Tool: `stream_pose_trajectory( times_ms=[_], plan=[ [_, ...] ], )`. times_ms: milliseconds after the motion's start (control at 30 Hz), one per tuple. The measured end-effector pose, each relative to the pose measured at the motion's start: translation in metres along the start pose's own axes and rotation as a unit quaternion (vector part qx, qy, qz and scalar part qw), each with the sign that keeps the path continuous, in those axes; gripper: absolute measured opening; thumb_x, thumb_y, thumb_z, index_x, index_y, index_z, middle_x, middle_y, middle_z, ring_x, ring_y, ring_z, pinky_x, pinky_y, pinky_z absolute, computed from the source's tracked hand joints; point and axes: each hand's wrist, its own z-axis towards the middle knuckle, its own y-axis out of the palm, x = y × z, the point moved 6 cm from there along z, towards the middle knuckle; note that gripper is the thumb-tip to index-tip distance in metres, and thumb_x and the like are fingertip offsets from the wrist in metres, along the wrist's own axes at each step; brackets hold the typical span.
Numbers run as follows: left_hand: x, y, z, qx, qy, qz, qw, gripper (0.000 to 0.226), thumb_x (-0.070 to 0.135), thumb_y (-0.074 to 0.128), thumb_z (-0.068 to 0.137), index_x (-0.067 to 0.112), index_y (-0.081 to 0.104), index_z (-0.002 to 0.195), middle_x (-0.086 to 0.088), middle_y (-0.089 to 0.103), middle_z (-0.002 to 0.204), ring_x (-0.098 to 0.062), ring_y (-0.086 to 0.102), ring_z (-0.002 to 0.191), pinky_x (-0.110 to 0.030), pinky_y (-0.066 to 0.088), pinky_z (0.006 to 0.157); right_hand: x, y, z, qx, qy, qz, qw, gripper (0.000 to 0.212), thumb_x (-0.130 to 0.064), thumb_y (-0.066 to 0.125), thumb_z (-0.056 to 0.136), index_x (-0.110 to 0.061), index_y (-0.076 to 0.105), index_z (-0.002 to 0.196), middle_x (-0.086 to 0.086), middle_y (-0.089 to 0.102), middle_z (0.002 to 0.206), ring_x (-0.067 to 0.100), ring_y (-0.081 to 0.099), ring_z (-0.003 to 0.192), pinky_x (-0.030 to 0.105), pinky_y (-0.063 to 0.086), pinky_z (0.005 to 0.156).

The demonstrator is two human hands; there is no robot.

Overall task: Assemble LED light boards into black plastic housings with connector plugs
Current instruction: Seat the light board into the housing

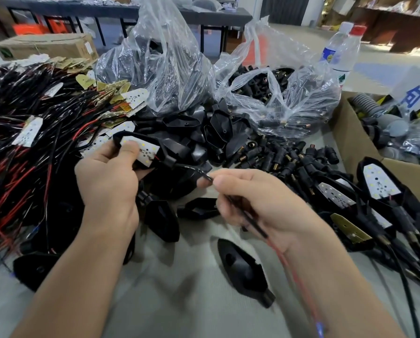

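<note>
The left hand (106,184) grips a black plastic housing (167,152) above the worktop (179,301), fingers curled beneath it and the thumb pressed onto the white LED board (146,150) seated in its open face. A black wire (194,168) leaves the housing's narrow end and arcs rightward to the right hand (265,198), which pinches it between thumb and forefinger just beside the housing. The wire runs on across that palm and hangs past the wrist as a red lead (294,272).

An empty housing (243,267) lies on the worktop below and between the forearms. More empty housings (216,128) are heaped behind the hands, against clear plastic bags (160,64). Loose connector plugs (284,162) are scattered beyond the right hand. Finished units (379,184) lie to the right, and a tangle of wired boards (33,152) fills the left.
</note>
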Motion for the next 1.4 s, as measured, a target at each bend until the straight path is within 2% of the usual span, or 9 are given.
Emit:
stream_pose_trajectory(
  times_ms=[100, 233, 467, 667, 833, 933, 1067, 1267, 1400],
  plan=[
    [0.0, -0.01, 0.007, 0.025, -0.005, -0.007, 1.0, 0.016, 0.007, 0.066, 0.098, 0.017, 0.074, 0.088, -0.004, 0.075, 0.088, -0.017, 0.074, 0.082, -0.035, 0.064, 0.075, -0.004, -0.012, -0.004, -0.021, 0.002, -0.018, 1.0, 0.024, -0.021, 0.063, 0.089, -0.008, 0.076, 0.105, 0.005, 0.053, 0.051, 0.009, 0.031, 0.039, 0.018, 0.024, 0.041],
    [0.004, -0.018, 0.011, 0.043, -0.002, -0.004, 0.999, 0.019, 0.004, 0.069, 0.095, 0.02, 0.074, 0.084, -0.004, 0.075, 0.089, -0.019, 0.074, 0.082, -0.044, 0.064, 0.084, -0.009, -0.032, -0.011, 0.004, 0.008, -0.195, 0.981, 0.015, -0.032, 0.071, 0.081, -0.019, 0.075, 0.073, -0.006, 0.041, 0.048, 0.009, 0.029, 0.046, 0.017, 0.025, 0.046],
    [0.009, -0.022, 0.011, 0.045, 0.015, 0.014, 0.999, 0.025, -0.002, 0.067, 0.093, 0.02, 0.075, 0.087, 0.012, 0.075, 0.068, -0.007, 0.073, 0.07, -0.027, 0.063, 0.072, -0.008, -0.055, -0.028, -0.017, 0.08, -0.305, 0.949, 0.024, -0.027, 0.082, 0.083, -0.011, 0.07, 0.069, -0.004, 0.043, 0.053, 0.011, 0.029, 0.05, 0.017, 0.025, 0.047],
    [0.001, -0.02, 0.017, 0.045, -0.014, -0.006, 0.999, 0.017, -0.002, 0.071, 0.091, 0.013, 0.074, 0.1, -0.007, 0.077, 0.097, -0.02, 0.077, 0.09, -0.033, 0.064, 0.078, -0.03, -0.087, -0.025, 0.281, 0.005, -0.445, 0.85, 0.023, -0.026, 0.079, 0.085, -0.024, 0.072, 0.063, -0.011, 0.054, 0.044, 0.006, 0.045, 0.042, 0.012, 0.035, 0.045],
    [0.001, -0.021, 0.018, 0.037, 0.008, 0.021, 0.999, 0.023, -0.003, 0.071, 0.09, 0.018, 0.075, 0.096, 0.002, 0.079, 0.084, -0.017, 0.079, 0.086, -0.028, 0.063, 0.073, -0.037, -0.086, -0.034, 0.458, -0.066, -0.483, 0.743, 0.015, -0.027, 0.067, 0.089, -0.028, 0.069, 0.074, -0.006, 0.068, 0.06, 0.026, 0.065, 0.068, 0.04, 0.056, 0.075],
    [-0.001, -0.025, 0.02, 0.016, 0.031, 0.097, 0.995, 0.027, 0.002, 0.074, 0.086, 0.029, 0.076, 0.086, 0.004, 0.079, 0.085, -0.016, 0.078, 0.086, -0.032, 0.064, 0.08, -0.033, -0.083, -0.036, 0.489, -0.115, -0.386, 0.773, 0.008, -0.029, 0.067, 0.087, -0.032, 0.072, 0.081, -0.014, 0.075, 0.071, 0.01, 0.071, 0.074, 0.034, 0.057, 0.082],
    [0.003, -0.024, 0.017, -0.014, 0.079, 0.238, 0.968, 0.024, 0.031, 0.078, 0.069, 0.045, 0.076, 0.088, 0.019, 0.078, 0.085, -0.006, 0.076, 0.083, -0.04, 0.061, 0.09, -0.02, -0.095, -0.032, 0.495, -0.17, -0.005, 0.852, 0.011, -0.018, 0.074, 0.089, -0.021, 0.078, 0.08, -0.001, 0.077, 0.073, 0.015, 0.077, 0.075, 0.034, 0.064, 0.073],
    [0.013, -0.005, -0.002, -0.137, 0.057, 0.137, 0.979, 0.029, 0.014, 0.076, 0.061, 0.031, 0.083, 0.084, 0.003, 0.076, 0.07, -0.015, 0.071, 0.066, -0.023, 0.06, 0.066, -0.015, -0.112, -0.034, 0.42, -0.19, 0.344, 0.818, 0.008, -0.003, 0.07, 0.095, -0.005, 0.068, 0.088, 0.007, 0.075, 0.076, 0.015, 0.074, 0.071, 0.024, 0.06, 0.069],
    [0.026, 0.011, -0.026, -0.363, 0.011, 0.156, 0.918, 0.041, 0.003, 0.069, 0.055, 0.025, 0.084, 0.086, -0.002, 0.066, 0.064, -0.011, 0.059, 0.056, -0.013, 0.046, 0.053, -0.025, -0.107, -0.034, 0.35, -0.204, 0.411, 0.817, 0.008, 0.006, 0.065, 0.095, 0.001, 0.065, 0.089, 0.011, 0.074, 0.074, 0.019, 0.074, 0.069, 0.026, 0.061, 0.07]
  ],
)
